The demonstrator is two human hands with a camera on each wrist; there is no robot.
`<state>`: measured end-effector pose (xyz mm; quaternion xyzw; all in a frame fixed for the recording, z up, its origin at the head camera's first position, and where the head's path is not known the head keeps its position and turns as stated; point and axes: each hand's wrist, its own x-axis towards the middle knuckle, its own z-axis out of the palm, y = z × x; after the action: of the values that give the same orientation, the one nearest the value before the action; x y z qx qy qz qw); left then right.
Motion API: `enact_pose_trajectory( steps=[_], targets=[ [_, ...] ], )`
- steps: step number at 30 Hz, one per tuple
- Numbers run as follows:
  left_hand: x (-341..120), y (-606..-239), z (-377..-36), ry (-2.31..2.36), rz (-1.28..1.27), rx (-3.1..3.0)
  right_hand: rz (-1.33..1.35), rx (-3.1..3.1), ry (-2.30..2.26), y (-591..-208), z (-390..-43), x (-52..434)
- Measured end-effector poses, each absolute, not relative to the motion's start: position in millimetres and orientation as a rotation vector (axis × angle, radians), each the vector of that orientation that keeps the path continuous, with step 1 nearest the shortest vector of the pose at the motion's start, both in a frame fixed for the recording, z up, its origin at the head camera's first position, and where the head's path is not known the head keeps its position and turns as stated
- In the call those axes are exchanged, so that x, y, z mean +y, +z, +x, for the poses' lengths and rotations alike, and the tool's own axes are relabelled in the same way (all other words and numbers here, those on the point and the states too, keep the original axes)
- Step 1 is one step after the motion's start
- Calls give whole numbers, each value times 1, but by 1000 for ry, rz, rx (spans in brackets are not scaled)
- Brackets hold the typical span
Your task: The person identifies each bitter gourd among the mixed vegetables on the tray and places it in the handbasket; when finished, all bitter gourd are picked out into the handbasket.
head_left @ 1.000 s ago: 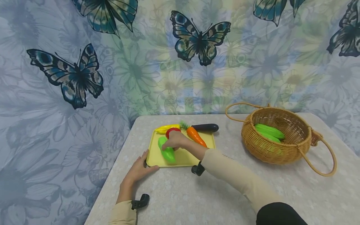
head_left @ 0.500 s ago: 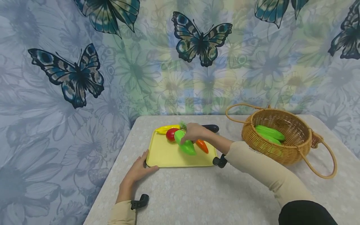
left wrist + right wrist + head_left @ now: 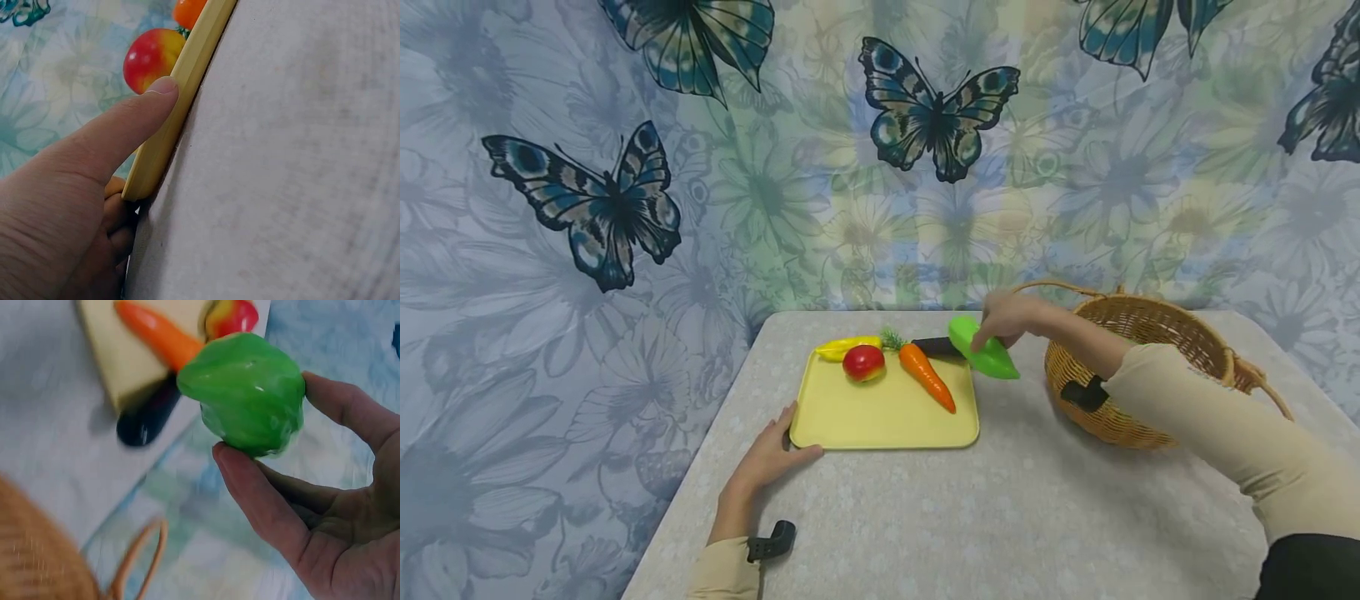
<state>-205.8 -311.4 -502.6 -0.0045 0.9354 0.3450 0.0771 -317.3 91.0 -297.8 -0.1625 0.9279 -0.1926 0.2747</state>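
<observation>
My right hand (image 3: 1011,318) pinches a green pepper (image 3: 983,348) between thumb and fingers, in the air over the right back corner of the yellow tray (image 3: 880,429). In the right wrist view the pepper (image 3: 250,394) hangs at the fingertips, with the palm apart from it. My left hand (image 3: 767,454) rests against the tray's front left corner. Its thumb lies straight along the front rim in the left wrist view, and the other fingers touch the left side. On the tray are a red and yellow round fruit (image 3: 864,363), a carrot (image 3: 927,379) and a yellow pepper-like piece (image 3: 847,347).
A dark eggplant (image 3: 936,347) lies across the tray's back right edge, partly behind the green pepper. The wicker basket (image 3: 1112,425) stands to the right, and my right forearm crosses in front of it. A butterfly-patterned cloth (image 3: 820,167) hangs behind the table.
My right hand has lifted the green pepper off the tray's left part and carried it right, past the carrot. My left hand has stayed at the tray's corner.
</observation>
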Motion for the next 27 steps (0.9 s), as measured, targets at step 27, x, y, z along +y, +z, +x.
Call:
enact_pose_trajectory(
  steps=[27],
  targets=[
    [-311,-501,-206,1014,-42,2790,-432,2250,-349,-256,-349,258]
  ],
)
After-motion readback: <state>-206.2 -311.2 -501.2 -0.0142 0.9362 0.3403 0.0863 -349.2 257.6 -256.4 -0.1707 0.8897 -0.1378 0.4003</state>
